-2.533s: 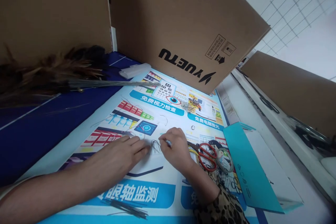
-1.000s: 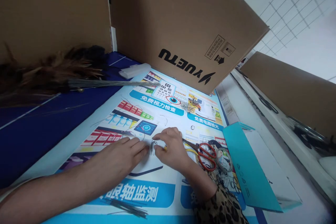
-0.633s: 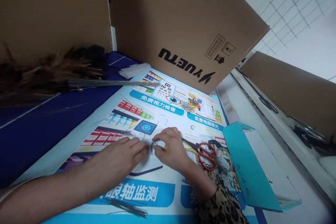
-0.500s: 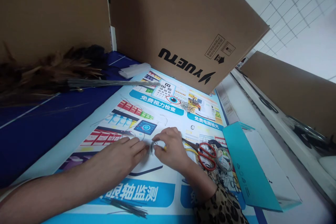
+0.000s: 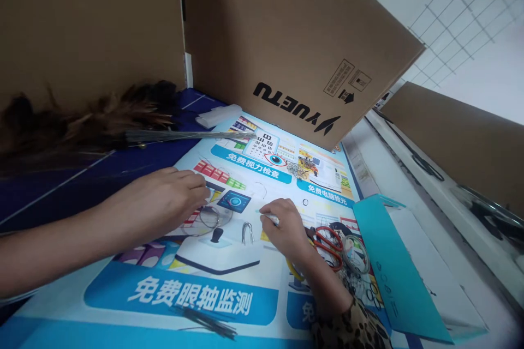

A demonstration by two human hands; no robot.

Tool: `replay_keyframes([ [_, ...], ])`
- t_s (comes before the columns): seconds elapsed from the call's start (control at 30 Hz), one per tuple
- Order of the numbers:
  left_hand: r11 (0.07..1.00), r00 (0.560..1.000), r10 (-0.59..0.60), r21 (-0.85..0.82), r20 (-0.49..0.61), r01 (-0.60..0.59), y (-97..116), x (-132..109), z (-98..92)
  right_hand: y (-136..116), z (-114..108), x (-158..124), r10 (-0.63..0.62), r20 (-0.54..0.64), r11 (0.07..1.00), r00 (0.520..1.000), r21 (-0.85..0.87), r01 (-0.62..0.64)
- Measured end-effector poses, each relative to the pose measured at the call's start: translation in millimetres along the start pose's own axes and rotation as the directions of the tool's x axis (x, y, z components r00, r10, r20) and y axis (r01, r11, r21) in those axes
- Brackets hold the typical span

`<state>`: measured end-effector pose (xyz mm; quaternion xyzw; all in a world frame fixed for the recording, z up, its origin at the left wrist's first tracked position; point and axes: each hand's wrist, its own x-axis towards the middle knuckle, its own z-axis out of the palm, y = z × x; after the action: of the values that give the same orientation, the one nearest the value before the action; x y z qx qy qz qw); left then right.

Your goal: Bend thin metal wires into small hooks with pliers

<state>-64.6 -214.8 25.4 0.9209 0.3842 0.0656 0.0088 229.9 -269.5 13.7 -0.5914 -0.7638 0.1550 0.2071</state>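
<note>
The left hand (image 5: 164, 204) lies palm down and grips nothing, with its fingertips at the edge of a thin wire ring (image 5: 213, 216), well to the left of the red scissors (image 5: 327, 239). The right hand (image 5: 286, 223), just beside the scissors, pinches a small pale stick (image 5: 271, 219). A bent wire bundle (image 5: 246, 232) lies free between the ring and the scissors. I think it is best to press the ring down softly so it cannot slide.
</note>
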Motion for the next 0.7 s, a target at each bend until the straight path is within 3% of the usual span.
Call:
replay_keyframes([
  [0.17, 0.998, 0.995, -0.029, -0.052, 0.1, 0.035, -20, 4, 12.1, -7, -28, 2, 0.051, 0.207, 0.975, 0.977, -0.221, -0.004],
  [0.47, 0.976, 0.966, -0.136, -0.139, 0.219, 0.169, -16, 8, 15.3, -7, -83, -4, 0.218, 0.404, 0.839, 0.889, -0.542, 0.04],
  [0.7, 0.969, 0.961, -0.17, -0.141, 0.218, 0.203, -13, 8, 33.0, -11, -92, -14, 0.289, 0.459, 0.785, 0.84, -0.616, 0.066],
])
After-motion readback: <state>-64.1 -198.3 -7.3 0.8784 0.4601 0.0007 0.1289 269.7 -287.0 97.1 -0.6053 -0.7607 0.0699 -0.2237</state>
